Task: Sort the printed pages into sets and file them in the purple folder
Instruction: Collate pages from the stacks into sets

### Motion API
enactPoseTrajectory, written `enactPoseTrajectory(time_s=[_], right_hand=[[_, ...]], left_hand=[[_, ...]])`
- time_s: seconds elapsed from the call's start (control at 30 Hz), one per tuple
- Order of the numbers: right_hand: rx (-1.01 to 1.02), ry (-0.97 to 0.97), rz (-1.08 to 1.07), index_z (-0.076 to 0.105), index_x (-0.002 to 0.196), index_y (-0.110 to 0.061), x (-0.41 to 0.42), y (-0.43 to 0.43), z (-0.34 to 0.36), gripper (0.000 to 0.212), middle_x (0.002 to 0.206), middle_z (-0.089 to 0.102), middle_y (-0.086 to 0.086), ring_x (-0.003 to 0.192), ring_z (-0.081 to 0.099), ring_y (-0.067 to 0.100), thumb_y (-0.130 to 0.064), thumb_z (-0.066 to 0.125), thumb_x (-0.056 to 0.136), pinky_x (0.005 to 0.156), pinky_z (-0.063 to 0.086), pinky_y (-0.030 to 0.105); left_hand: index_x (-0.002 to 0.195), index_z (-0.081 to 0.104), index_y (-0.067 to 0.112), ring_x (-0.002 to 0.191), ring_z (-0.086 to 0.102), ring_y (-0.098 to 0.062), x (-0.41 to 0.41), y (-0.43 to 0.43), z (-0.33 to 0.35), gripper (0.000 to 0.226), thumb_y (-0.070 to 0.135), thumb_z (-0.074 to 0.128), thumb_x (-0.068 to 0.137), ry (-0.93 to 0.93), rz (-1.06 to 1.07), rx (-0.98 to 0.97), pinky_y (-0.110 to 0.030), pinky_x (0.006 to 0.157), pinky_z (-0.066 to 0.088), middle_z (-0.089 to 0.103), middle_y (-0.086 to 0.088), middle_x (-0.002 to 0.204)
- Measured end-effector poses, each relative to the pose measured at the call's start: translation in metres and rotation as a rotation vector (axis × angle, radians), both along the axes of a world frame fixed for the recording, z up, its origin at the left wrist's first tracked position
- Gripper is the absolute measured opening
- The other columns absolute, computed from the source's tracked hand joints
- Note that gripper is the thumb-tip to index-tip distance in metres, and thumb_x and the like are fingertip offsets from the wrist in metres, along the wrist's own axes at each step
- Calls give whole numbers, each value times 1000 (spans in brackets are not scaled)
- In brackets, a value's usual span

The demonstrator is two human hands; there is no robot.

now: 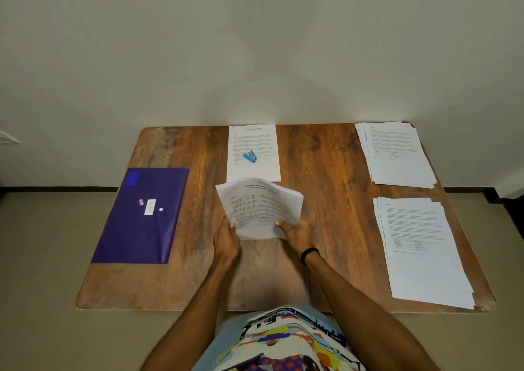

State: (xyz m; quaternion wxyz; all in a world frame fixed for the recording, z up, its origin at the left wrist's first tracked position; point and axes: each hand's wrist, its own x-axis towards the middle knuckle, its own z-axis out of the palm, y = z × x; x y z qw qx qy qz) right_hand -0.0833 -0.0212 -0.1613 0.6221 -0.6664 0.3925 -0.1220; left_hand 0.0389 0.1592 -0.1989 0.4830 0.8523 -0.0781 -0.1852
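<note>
Dial set on the table point(326, 172), 6 at the person. At 6: left hand point(226, 236) and right hand point(296, 233) each pinch the near edge of a sheaf of printed pages point(259, 206), thumbs on top, fingers hidden beneath. The sheaf is lifted clear of the wood and bowed, its far edge arched and slightly fanned. Risk: with hold on one edge only, inner sheets may slide out forward or skew, spoiling the set's order. At 4: near stack point(422, 248), fanned, its near corner just at the table's rim; a brush from the right forearm could push sheets overboard. At 8: purple folder point(141, 214), flat, flap apparently closed, well apart from the sheaf. Both hands are occupied, so opening it means setting the sheaf down or holding it one-handed, likely where pages splay. At 12: a single page point(253, 149) with a blue stapler point(250, 156) resting on it; the sheaf's far edge overhangs this page's near edge and could drag it. At 2: far stack point(397, 152), also fanned; sets could mix if jostled.
</note>
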Motion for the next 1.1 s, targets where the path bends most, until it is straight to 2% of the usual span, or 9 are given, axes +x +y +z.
enactPoseTrajectory(time_s=[0.07,0.17,0.27,0.4,0.5,0.67,0.77,0.93,1.1], right_hand=[[3,23,-2,74,109,-13,3,-2,7,35,103,76,0,93,73,14,-30,83,80,81,62,37],[61,-27,65,74,112,-10,7,-16,26,29,109,75,3,98,73,19,-17,79,85,80,60,27],[280,-69,194,70,120,-15,6,-33,45,37,118,73,3,105,72,24,-14,79,85,91,58,46],[590,-81,399,55,137,-11,2,-47,69,46,134,64,11,120,63,32,-9,69,93,101,51,50],[688,-90,548,48,143,-12,0,-44,77,47,140,59,13,127,57,35,-5,60,98,105,47,52],[783,-96,609,42,149,-12,3,-30,72,51,148,49,18,135,47,42,-7,56,101,113,32,65],[861,-111,576,44,148,-12,-1,-26,74,46,149,48,19,136,46,43,-13,53,103,113,32,65],[724,-59,546,51,143,-15,1,-17,78,44,140,59,11,128,57,34,-15,59,100,108,43,58],[424,-31,480,57,136,-22,3,-13,77,46,130,67,-2,117,66,21,-26,71,93,100,52,51]], left_hand=[[137,53,28,118,58,-13,3,4,15,43,50,39,102,67,-54,28,-40,102,49,61,6,132],[124,64,17,105,67,-13,4,6,77,26,21,46,105,147,-160,-31,-25,83,51,69,3,118],[110,67,8,88,74,-20,28,15,115,24,27,55,102,423,-184,-194,-25,68,55,74,-9,108],[99,76,15,99,71,-30,47,10,154,44,49,47,101,578,-61,-566,-42,87,56,72,-14,109],[109,74,19,97,72,-20,53,-4,160,56,45,24,109,806,-49,-808,-36,85,57,74,-5,109],[102,62,19,123,55,-38,63,-10,136,16,29,49,101,868,107,-957,-48,94,49,52,-15,135],[96,66,20,133,46,-35,64,-7,123,17,34,59,98,927,167,-897,-40,97,41,52,-11,139],[100,63,22,101,69,-23,68,-8,118,24,45,55,99,1023,199,-870,-29,66,59,66,-3,116],[120,62,14,115,64,-35,67,-8,132,33,39,47,104,984,88,-835,-50,90,56,64,-15,128]])
